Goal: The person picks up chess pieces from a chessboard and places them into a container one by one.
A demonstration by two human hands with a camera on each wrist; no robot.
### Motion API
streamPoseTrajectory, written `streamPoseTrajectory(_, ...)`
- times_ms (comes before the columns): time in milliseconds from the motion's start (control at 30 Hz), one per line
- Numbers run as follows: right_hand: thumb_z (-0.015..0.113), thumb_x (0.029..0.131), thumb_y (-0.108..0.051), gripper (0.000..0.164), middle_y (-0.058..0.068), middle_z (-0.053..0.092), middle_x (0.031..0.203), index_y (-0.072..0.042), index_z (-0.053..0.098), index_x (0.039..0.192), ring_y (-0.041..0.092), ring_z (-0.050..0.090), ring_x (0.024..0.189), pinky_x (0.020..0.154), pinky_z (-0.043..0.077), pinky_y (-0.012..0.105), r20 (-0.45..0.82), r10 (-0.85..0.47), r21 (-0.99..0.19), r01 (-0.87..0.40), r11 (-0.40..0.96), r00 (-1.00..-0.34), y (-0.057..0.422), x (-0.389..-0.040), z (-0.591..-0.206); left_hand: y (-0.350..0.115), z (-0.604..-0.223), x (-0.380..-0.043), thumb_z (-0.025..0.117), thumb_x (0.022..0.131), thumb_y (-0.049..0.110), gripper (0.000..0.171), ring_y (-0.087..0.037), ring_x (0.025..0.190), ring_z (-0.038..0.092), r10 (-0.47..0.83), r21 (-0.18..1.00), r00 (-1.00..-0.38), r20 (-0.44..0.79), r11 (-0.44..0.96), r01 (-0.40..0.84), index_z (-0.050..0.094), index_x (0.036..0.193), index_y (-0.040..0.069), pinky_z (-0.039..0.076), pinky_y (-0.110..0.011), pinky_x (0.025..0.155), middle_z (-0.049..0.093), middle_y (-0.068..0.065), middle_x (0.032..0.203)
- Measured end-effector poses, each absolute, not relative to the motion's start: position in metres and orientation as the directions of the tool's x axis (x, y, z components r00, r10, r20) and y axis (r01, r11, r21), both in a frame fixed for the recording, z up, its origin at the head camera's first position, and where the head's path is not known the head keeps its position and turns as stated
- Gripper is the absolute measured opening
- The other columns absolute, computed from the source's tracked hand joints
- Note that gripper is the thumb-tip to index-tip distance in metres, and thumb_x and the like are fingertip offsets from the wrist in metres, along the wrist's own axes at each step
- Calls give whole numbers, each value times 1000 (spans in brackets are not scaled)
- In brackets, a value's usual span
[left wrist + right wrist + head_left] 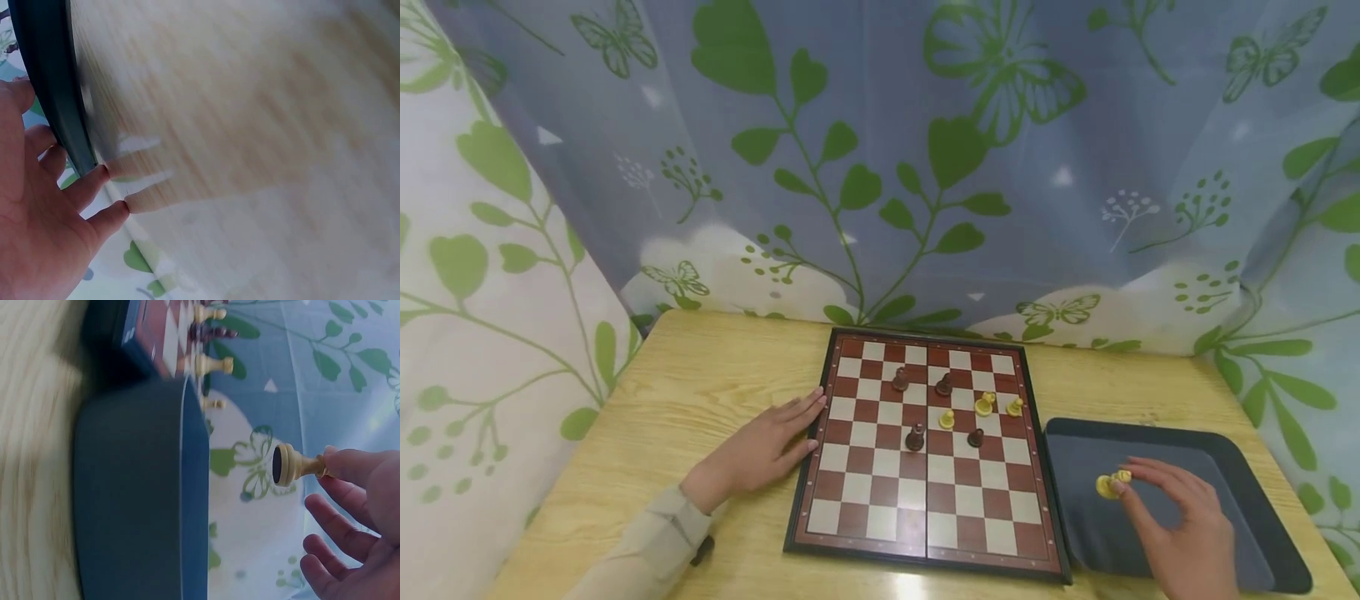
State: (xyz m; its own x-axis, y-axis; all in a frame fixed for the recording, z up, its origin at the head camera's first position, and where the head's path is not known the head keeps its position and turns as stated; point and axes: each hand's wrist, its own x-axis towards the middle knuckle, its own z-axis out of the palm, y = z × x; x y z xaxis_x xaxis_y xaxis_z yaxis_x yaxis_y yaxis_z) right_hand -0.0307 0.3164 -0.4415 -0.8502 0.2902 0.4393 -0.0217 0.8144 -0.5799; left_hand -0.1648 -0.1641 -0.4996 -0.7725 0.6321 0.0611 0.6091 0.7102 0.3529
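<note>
My right hand [1191, 521] pinches a pale yellow chess piece [1108, 486] between thumb and index finger, above the dark tray [1247, 492]. In the right wrist view the chess piece [289, 465] shows its round black-bottomed base, while its top is hidden by the fingertips. At the left edge of the chessboard [857, 492], my left hand [760, 450] rests with extended fingers touching the black frame. The left wrist view shows these fingertips [94, 178] along the board's dark side. On the squares stand a yellow rook [985, 404], two yellow pawns [947, 419] and several dark brown pieces [914, 437].
The tray stands against the board's right side on a light wooden table [700, 375]. A curtain [880, 167] with green leaves and butterflies hangs behind the table and along both sides. A small black object [703, 550] shows beside the left sleeve.
</note>
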Motion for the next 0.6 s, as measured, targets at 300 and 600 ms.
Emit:
streamPoseTrajectory(300, 80, 84, -2, 19, 20, 69, 112, -1, 74, 102, 49, 51, 115, 95, 38, 70, 451, 249, -513, -20, 858, -857, 344, -29, -432, -161, -502, -166, 42, 109, 43, 62, -36, 149, 35, 630, 340, -774, 66, 715, 611, 27, 162, 13, 32, -59, 119, 19, -2, 170)
streamPoseTrajectory(600, 80, 82, 3, 20, 29, 68, 113, 5, 73, 100, 50, 54, 107, 94, 37, 70, 482, 199, -472, -62, 879, -853, 355, -31, -426, -162, -500, -163, 43, 109, 41, 62, -37, 148, 36, 632, 326, -772, 62, 719, 614, 29, 161, 11, 34, -59, 118, 21, -5, 169)
